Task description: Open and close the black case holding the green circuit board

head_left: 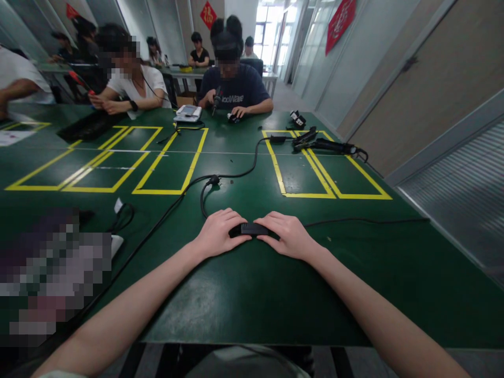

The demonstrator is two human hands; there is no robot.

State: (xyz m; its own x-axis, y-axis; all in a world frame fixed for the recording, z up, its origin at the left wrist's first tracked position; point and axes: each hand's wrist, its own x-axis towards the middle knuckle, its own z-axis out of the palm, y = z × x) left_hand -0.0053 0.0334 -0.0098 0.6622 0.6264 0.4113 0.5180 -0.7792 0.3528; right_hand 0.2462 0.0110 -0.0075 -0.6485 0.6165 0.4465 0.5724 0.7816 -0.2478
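A small black box-shaped device [249,229] lies on the green table [252,294] in front of me, held from both ends. My left hand [218,233] grips its left end with curled fingers. My right hand [287,235] grips its right end the same way. A thin black cord [366,220] runs off to the right from under my right hand. A thicker black cable [205,197] loops just beyond my left hand.
Yellow tape rectangles [169,157] mark the table. Black tools and cables [323,144] lie at the far right. A person in a dark shirt [236,86] and a person in white [134,84] work opposite. A blurred patch [55,273] sits at my left.
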